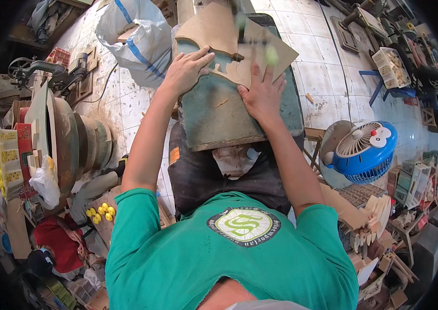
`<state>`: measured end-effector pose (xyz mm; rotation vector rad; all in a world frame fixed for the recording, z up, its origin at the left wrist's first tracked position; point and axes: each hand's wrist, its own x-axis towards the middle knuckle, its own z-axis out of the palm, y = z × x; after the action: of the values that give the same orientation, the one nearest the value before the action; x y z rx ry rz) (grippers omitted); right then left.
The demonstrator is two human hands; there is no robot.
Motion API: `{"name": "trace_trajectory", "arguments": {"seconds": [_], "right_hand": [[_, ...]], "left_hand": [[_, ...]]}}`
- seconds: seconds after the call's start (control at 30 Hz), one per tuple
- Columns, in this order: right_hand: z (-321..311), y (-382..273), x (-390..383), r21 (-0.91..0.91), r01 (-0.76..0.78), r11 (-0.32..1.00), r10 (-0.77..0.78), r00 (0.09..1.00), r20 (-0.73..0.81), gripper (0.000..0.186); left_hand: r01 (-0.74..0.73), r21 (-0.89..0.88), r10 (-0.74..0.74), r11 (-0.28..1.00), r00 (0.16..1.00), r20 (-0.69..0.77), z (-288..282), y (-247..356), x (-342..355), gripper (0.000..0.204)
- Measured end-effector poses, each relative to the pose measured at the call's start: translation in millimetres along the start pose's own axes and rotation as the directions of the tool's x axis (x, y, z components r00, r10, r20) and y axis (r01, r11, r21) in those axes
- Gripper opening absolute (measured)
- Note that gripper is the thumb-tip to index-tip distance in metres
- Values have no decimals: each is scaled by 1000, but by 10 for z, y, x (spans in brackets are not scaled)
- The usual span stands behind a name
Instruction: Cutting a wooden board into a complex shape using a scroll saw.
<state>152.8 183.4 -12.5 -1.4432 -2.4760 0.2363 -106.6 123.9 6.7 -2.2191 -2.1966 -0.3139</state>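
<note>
A worn green worktable (pixel 219 119) stands at upper centre of the frame, a blue-striped white sack (pixel 149 44) to its left. Brown sheet stock (pixel 206 28), its edge cut in curves, lies across the table's upper end. A blue fan (pixel 369 160) sits at right. The left hand (pixel 188 72) touches the stock, fingers slightly parted; the right hand (pixel 263 95) lies on it, fingers spread wide.
</note>
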Motion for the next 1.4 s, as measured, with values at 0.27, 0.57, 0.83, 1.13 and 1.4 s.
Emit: {"name": "trace_trajectory", "arguments": {"seconds": [0.27,0.57,0.83,1.13,1.4], "right_hand": [[8,-39,2,7,-21,1000,21,1000,3,86],[45,20,57,-16,11,1000,-11,1000,3,86],[86,244,246,-27,150,988,-149,988,27,86],[110,532,521,11,341,940,-341,938,65,90],[69,687,1002,163,550,819,-573,799,183,87]], "left_hand": [[-48,-69,51,996,998,49,47,-118,93,53],[-56,-127,64,990,996,58,8,-84,98,54],[-48,-140,39,989,997,-62,2,-30,-40,54],[34,-95,-51,995,983,-178,29,175,-287,53],[122,-147,-157,982,952,-262,-11,489,-568,59]]}}
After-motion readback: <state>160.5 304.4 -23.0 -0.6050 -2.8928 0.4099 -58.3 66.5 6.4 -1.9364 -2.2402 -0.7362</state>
